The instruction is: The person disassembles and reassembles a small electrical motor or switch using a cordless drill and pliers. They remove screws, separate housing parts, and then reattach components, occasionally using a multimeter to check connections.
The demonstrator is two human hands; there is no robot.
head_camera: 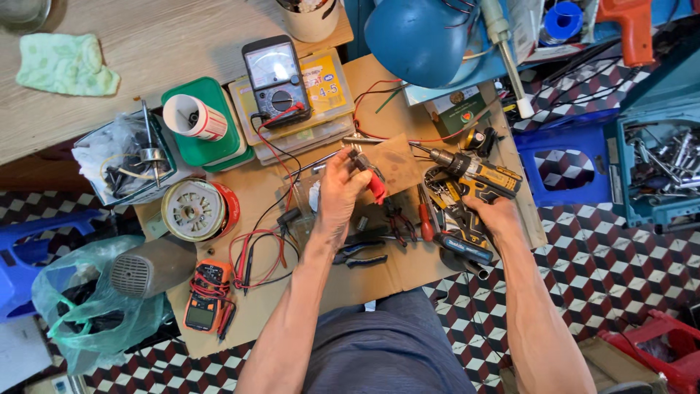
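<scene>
My left hand [340, 191] is closed around red-handled pliers [372, 182], held above a small brown board [397, 162] on the cardboard work surface [350, 281]. My right hand [497, 219] grips the handle of a yellow and black cordless drill [477, 175]; its bit points left toward the board. More pliers and cutters [397, 222] lie between my hands. A black analog multimeter [275, 82] stands behind, its red and black leads trailing toward my left hand.
An orange digital multimeter [205, 295] lies at the lower left. A wire spool [195, 210], a green box with a cup [198, 120], a parts tray [127, 157], a blue lamp [423, 40], a blue stool [565, 164] and a toolbox [656, 168] surround the work.
</scene>
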